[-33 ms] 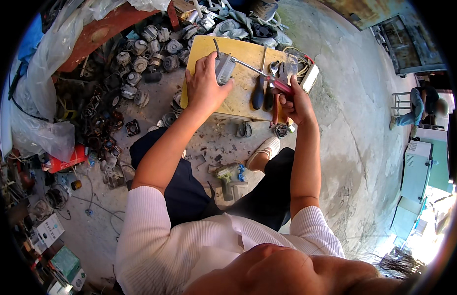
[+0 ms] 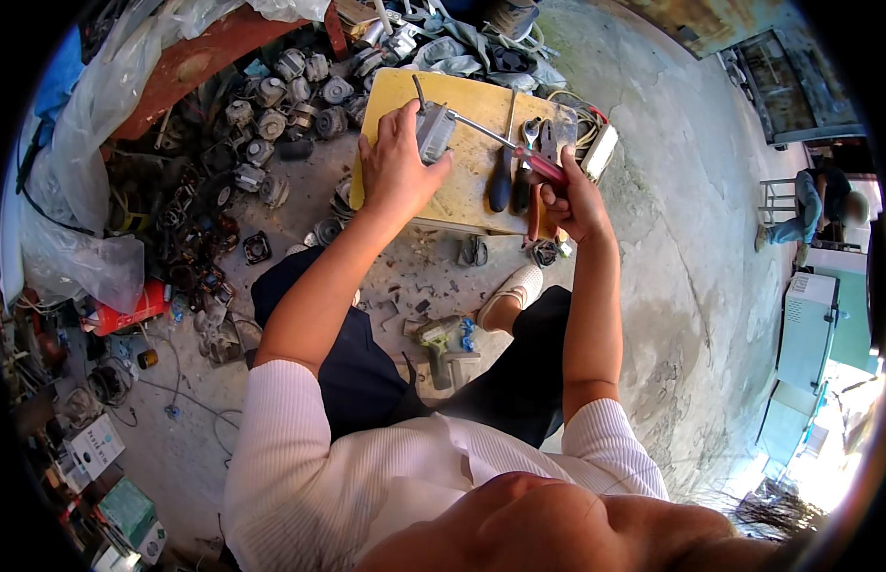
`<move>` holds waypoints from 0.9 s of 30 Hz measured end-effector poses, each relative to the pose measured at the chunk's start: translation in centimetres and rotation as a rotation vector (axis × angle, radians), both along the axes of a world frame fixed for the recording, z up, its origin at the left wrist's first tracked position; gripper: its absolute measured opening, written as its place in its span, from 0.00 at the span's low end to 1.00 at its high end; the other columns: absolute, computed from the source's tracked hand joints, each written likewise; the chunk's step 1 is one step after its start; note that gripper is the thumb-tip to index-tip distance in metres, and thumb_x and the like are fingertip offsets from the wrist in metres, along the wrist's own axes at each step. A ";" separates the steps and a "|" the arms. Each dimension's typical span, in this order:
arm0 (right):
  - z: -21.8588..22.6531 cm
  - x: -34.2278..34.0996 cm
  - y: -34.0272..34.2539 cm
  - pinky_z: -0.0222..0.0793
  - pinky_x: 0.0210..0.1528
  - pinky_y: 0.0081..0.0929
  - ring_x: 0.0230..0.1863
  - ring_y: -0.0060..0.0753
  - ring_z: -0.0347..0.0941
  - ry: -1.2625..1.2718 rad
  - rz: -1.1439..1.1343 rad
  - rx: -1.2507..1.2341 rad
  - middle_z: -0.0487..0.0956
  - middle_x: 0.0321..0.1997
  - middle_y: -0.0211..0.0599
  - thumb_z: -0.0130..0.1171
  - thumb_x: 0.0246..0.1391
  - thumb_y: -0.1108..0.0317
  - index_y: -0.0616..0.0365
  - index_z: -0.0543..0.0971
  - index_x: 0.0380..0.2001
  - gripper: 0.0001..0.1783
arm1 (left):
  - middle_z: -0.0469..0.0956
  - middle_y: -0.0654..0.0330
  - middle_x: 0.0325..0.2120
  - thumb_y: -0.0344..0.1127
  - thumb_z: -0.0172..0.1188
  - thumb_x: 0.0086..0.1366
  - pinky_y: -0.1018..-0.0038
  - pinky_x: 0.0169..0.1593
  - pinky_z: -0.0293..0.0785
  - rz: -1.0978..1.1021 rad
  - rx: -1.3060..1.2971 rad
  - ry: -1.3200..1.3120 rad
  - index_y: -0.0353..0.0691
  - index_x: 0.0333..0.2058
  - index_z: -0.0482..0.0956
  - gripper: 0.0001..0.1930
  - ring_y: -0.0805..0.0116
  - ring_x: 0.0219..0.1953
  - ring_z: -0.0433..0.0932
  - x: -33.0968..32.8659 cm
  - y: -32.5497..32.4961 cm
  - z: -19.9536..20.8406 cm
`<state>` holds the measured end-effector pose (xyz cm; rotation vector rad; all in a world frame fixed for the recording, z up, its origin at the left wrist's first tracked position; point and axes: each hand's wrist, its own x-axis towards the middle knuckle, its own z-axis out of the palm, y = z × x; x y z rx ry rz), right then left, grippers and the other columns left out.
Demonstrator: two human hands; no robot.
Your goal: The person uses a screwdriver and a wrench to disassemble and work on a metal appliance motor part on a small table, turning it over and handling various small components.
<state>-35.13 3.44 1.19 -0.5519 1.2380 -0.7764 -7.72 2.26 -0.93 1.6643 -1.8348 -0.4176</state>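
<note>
My left hand (image 2: 402, 172) is closed around a grey metal housing (image 2: 435, 135), steadying it on a yellow board-topped table (image 2: 391, 95). A dark rod stands up at the far side of the housing. In my right hand (image 2: 580, 202) is a screwdriver (image 2: 546, 169) with a red handle; its long shaft slants left and its tip meets the upper right edge of the housing. The exact contact is too small to make out. Under and beside the right hand lie a dark-handled screwdriver (image 2: 500, 186) and pliers (image 2: 535, 217) with orange-red handles.
Many small motors (image 2: 271, 124) are heaped on the floor left of the table. A green cordless drill (image 2: 439, 351) lies between my feet. Coiled cable (image 2: 588, 129) is at the table's right edge. Another person (image 2: 824, 205) sits far right, near a pale green cabinet (image 2: 796, 324).
</note>
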 end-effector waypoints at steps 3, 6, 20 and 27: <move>-0.3 -0.3 0.1 0.43 0.13 0.14 0.15 0.11 0.54 0.107 0.047 -0.070 0.70 0.18 0.22 0.42 0.70 0.41 0.55 0.78 0.32 0.29 | 0.69 0.51 0.56 0.47 0.70 0.54 0.38 0.65 0.53 0.004 -0.024 0.013 0.44 0.63 0.60 0.41 0.51 0.60 0.69 0.0 -0.3 -0.3; 0.1 0.5 0.1 0.47 0.16 0.13 0.17 0.11 0.56 0.202 0.002 -0.154 0.71 0.20 0.21 0.44 0.70 0.43 0.54 0.79 0.33 0.27 | 0.70 0.51 0.55 0.47 0.69 0.54 0.40 0.63 0.55 -0.004 -0.028 0.058 0.43 0.63 0.61 0.41 0.52 0.59 0.69 0.3 -0.7 -0.4; 1.4 2.7 -0.2 0.63 0.28 0.13 0.29 0.12 0.71 0.488 -0.072 -0.666 0.81 0.35 0.26 0.58 0.66 0.53 0.60 0.80 0.48 0.20 | 0.71 0.46 0.57 0.50 0.70 0.51 0.61 0.59 0.70 -0.003 0.118 0.168 0.39 0.64 0.64 0.44 0.49 0.58 0.73 1.5 -1.9 0.8; 2.0 3.1 -0.3 0.59 0.25 0.15 0.22 0.13 0.64 0.460 -0.045 -0.470 0.76 0.23 0.26 0.47 0.70 0.45 0.61 0.82 0.40 0.28 | 0.72 0.45 0.56 0.51 0.70 0.51 0.61 0.59 0.70 0.016 0.136 0.098 0.40 0.64 0.66 0.43 0.48 0.58 0.73 1.6 -2.4 1.2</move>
